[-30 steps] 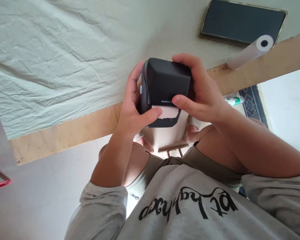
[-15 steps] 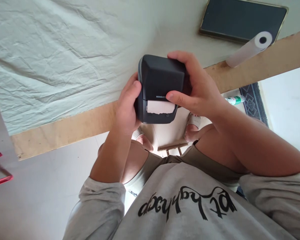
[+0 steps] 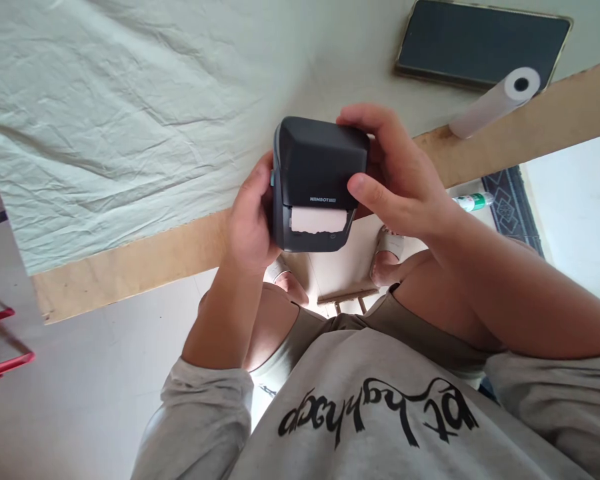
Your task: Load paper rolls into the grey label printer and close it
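A black label printer (image 3: 323, 160) is held up between both hands near the table's front edge, its lid down. White paper (image 3: 319, 220) with a torn edge sticks out of its slot. My left hand (image 3: 254, 217) grips the printer's left side, the thumb along that side. My right hand (image 3: 395, 173) holds its right side, with the thumb on the lid's lower right corner and the fingers at the upper right. The undersides of the printer and some fingertips are hidden.
A dark phone (image 3: 483, 43) lies at the upper right on the pale green cloth (image 3: 130, 133). A white paper roll (image 3: 495, 103) stands before it by the wooden table edge (image 3: 130, 270). Below are a bottle (image 3: 473, 201), a patterned mat (image 3: 510, 207) and red bars (image 3: 7, 367).
My right thumb has moved up slightly and uncovered the printer's lettering. My left thumb has slid a little lower and outward, showing a small teal part on the printer's side.
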`<state>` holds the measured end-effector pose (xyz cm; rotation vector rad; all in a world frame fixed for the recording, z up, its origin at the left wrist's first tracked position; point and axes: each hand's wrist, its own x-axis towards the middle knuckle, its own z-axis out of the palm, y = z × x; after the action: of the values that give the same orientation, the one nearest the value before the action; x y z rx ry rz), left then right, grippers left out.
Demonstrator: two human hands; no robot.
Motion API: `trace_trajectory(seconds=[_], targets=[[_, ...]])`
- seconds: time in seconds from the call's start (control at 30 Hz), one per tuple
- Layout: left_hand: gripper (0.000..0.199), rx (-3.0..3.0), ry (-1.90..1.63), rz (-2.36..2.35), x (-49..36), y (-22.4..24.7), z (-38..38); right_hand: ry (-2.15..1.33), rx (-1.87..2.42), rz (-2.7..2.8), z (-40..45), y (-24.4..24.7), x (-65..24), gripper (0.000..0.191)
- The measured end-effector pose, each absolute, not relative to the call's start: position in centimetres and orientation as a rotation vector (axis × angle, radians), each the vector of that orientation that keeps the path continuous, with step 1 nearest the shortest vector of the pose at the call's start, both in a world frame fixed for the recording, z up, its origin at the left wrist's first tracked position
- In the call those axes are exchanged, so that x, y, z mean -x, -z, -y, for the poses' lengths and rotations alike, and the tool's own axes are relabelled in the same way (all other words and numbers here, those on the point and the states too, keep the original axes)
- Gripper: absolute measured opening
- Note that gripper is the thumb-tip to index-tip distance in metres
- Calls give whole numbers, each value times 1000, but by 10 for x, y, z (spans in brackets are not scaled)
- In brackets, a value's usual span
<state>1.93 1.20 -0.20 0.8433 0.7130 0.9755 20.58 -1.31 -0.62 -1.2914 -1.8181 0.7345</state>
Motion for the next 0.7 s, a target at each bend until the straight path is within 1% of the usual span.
trace_trajectory(seconds=[0.1, 0.17, 0.27, 0.33, 0.43, 0.5, 0.63, 0.7], targets=[[38, -904, -960, -738, -21, 1, -10, -929, 1266, 1753, 12, 5, -205, 66], [39, -946, -958, -777, -21, 2, -10, -1000, 1287, 1736, 11, 5, -204, 70], [40, -947, -924, -738, -19, 5, -12, -1050, 1339, 1737, 9, 5, -203, 69], [40, -908, -901, -696, -19, 5, -13, -1040, 1370, 1740, 8, 6, -203, 68], [31, -862, -921, -730, -19, 2, -13, -998, 1394, 1765, 9, 5, -204, 68], [30, -863, -956, -767, -20, 1, -12, -976, 1365, 1772, 11, 4, -204, 68], [38, -874, -960, -789, -19, 6, -12, -875, 1173, 1764, 15, 2, -207, 57], [41, -892, -959, -781, -17, 9, -12, -849, 1151, 1813, 16, 2, -208, 60]])
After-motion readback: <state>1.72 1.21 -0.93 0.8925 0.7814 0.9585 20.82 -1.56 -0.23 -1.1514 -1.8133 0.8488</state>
